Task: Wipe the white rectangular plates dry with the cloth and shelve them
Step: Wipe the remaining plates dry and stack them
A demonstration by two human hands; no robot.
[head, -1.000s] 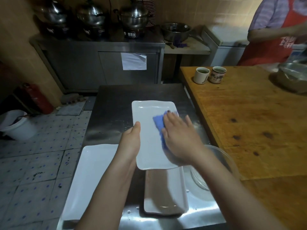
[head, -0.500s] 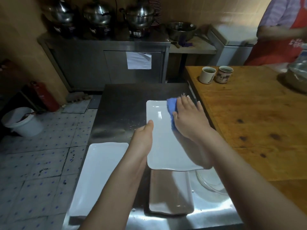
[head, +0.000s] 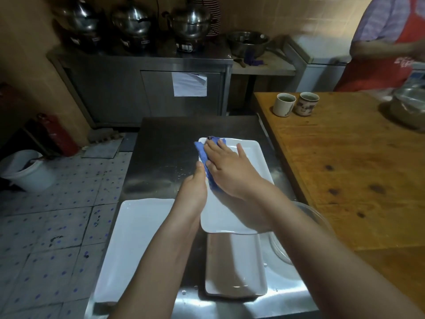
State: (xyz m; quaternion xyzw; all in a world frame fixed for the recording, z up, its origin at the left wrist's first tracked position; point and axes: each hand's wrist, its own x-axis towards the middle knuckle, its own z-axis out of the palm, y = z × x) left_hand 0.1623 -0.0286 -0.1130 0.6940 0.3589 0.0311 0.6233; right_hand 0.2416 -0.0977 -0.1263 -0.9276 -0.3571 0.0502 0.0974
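Note:
A white rectangular plate (head: 255,162) is held above the steel table (head: 165,143). My left hand (head: 193,192) grips its left edge, thumb on top. My right hand (head: 230,169) lies flat with straight fingers, pressing a blue cloth (head: 207,155) onto the plate's far left part. Below it on the table rests a second white plate (head: 234,265), its surface reflecting my arm. A larger white rectangular plate (head: 138,231) lies at the table's left front.
A clear glass bowl (head: 305,217) sits at the table's right edge beside a wooden table (head: 358,171) carrying two cups (head: 295,104). A person in a red apron (head: 386,42) stands at the far right. Steel cabinet (head: 142,88) with pots behind; white bucket (head: 27,169) on the floor.
My right hand has slid the blue cloth from the plate's right side across to its far left corner. The left hand keeps its grip on the plate's edge.

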